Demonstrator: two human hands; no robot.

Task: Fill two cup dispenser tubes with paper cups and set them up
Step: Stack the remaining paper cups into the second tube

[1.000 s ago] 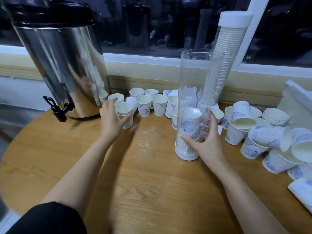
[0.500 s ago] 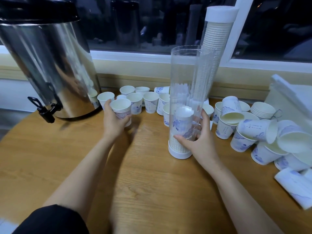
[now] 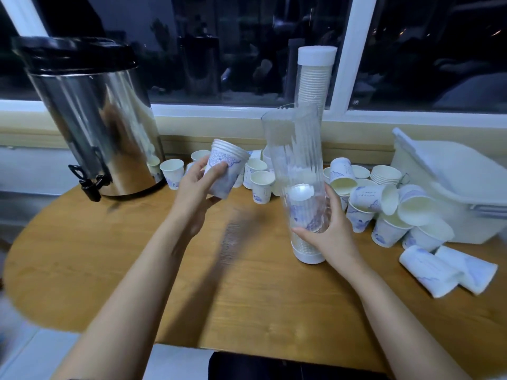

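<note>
Office or canteen drinks corner: steel urn point(image 3: 93, 119), paper cups point(image 3: 384, 198), wooden table point(image 3: 247, 297).

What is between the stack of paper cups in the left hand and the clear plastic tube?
In the head view, a few loose white-and-blue paper cups stand upright on the wooden table in that gap, farther back.

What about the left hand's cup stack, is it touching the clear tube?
Apart: head view shows a plain gap between cup stack and clear tube.
</note>
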